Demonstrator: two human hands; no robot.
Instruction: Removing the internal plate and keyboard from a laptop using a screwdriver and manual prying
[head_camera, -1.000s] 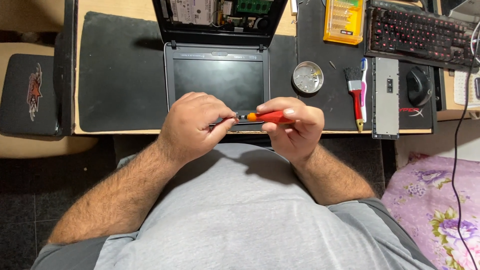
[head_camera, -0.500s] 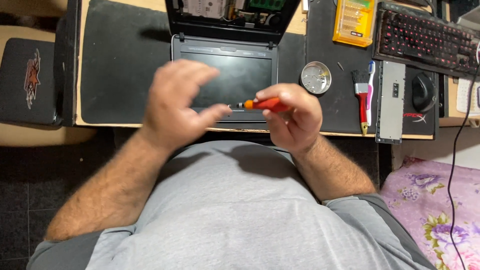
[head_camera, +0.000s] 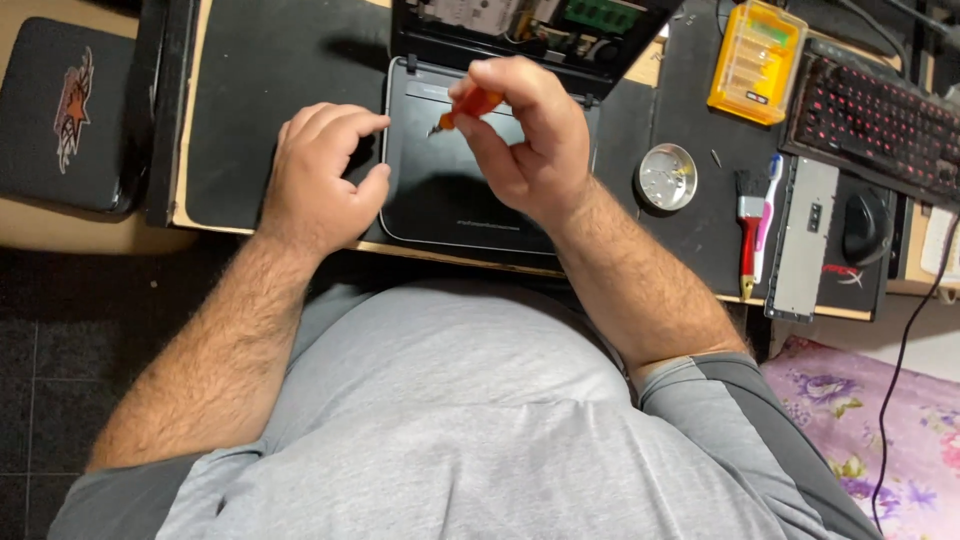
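Screwdriver (head_camera: 470, 106): small, orange handle, thin dark metal tip. Mostly wrapped in the right hand (head_camera: 525, 135); only a short length of handle and the tip show. Tilted, tip pointing down-left, over the upper part of the panel.

Panel (head_camera: 450, 190): black, flat, rounded corners, lying on the worktop at its near edge. Left hand (head_camera: 320, 180) rests at its left edge.

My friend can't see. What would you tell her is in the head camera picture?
A person at a desk holds a small orange screwdriver in the right hand over a black laptop lid, while the left hand rests at its left edge. A round metal dish and a brush lie to the right.
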